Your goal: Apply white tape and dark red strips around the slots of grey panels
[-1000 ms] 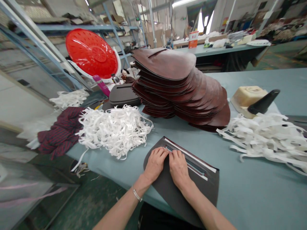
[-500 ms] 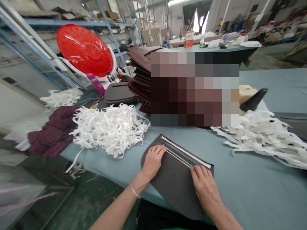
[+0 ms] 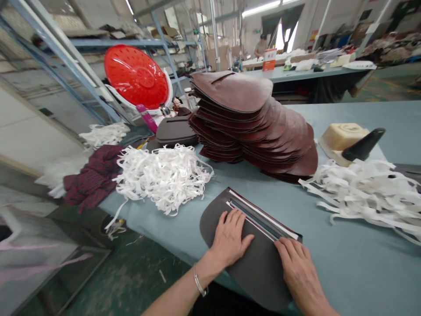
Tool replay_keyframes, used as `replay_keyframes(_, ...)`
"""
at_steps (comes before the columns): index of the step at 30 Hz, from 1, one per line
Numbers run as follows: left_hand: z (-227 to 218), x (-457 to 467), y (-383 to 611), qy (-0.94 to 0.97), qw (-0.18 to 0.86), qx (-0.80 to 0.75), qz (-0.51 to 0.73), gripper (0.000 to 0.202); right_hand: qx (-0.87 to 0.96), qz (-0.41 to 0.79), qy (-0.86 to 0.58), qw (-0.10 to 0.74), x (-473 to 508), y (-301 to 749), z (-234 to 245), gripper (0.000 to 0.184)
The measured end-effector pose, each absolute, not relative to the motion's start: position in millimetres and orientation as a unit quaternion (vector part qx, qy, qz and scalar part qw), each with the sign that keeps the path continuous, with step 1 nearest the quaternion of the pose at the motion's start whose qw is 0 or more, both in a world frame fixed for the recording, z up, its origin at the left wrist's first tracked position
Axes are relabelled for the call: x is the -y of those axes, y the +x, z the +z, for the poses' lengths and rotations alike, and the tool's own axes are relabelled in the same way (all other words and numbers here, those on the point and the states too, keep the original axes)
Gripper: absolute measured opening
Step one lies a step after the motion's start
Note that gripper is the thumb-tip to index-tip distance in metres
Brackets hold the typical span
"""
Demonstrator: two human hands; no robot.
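Note:
A dark grey rounded leather piece (image 3: pixel 259 274) lies at the near table edge, with a long slot and white tape strips (image 3: pixel 263 214) along its far side. My left hand (image 3: pixel 230 239) lies flat and open on the piece, fingers just below the slot. My right hand (image 3: pixel 297 267) rests on the piece's right part, fingertips pressing at the right end of the slot and tape. A tall stack of brown leather pieces (image 3: pixel 253 123) stands behind.
Heaps of white paper strips lie at left (image 3: pixel 164 177) and right (image 3: pixel 368 193). A cream block with a black tool (image 3: pixel 350 140), a red round basket (image 3: pixel 136 77), a striped cloth (image 3: pixel 94 180) and the blue-grey table (image 3: pixel 355 263) surround the work. A person stands far back.
My right hand slid from beside the left hand to the slot's right end. My left hand moved slightly right and flattened on the piece.

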State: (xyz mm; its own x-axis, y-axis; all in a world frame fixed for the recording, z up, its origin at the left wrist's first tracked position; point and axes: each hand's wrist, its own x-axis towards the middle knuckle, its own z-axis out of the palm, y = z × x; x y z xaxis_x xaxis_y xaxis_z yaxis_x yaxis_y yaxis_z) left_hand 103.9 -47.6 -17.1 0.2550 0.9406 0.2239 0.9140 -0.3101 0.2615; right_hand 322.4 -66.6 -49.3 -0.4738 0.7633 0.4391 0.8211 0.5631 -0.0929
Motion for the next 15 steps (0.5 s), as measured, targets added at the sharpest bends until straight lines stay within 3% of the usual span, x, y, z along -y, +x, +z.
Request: replay_keyframes(15, -17, 24, 70, 0.777, 0.004, -0.610, 0.155, 0.046, 0.838, -0.082, -0.474, 0.260, 65, 323, -57, 0.029)
